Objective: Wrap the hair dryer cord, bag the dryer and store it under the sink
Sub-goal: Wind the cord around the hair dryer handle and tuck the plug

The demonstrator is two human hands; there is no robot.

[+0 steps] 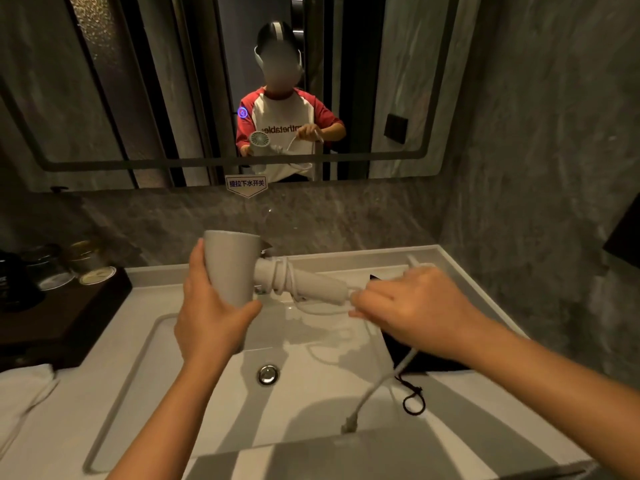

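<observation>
I hold a white hair dryer (232,265) above the sink (207,358). My left hand (211,306) grips its barrel, with the handle (311,284) pointing right. Several turns of the white cord (282,271) sit around the handle near the barrel. My right hand (415,303) pinches the cord just past the handle's end. The loose cord hangs down from that hand, and its plug (349,424) dangles over the sink's front edge. A black drawstring bag (412,358) lies on the right rim of the sink, partly hidden by my right forearm.
A dark wooden tray (65,317) with upturned glasses and a black kettle stands on the counter at left. A white towel (24,393) lies at the near left. The drain plug (267,374) sits mid-basin. A mirror (221,81) covers the wall ahead; a stone wall is close on the right.
</observation>
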